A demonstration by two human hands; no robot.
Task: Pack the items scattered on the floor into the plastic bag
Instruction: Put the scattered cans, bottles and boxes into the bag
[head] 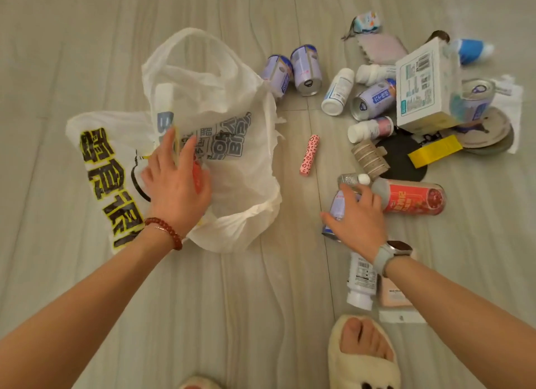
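Note:
A white plastic bag (240,168) with grey print lies open on the floor at centre left, partly over a second white bag with yellow-black lettering (101,168). My left hand (174,182) is at the bag's mouth, fingers around its edge, with a red item (198,175) beside the fingers inside. My right hand (359,217) is closed over a lavender can (338,207) lying on the floor to the right. A pink leopard-print tube (309,154) lies between the bag and the pile.
Many items lie scattered at right: two lavender cans (306,69), white bottles (338,91), a white box (426,84), a red can (414,197), a yellow box (435,151), a black disc (403,159). A white bottle (361,281) lies under my right wrist. My slippered foot (364,354) stands below.

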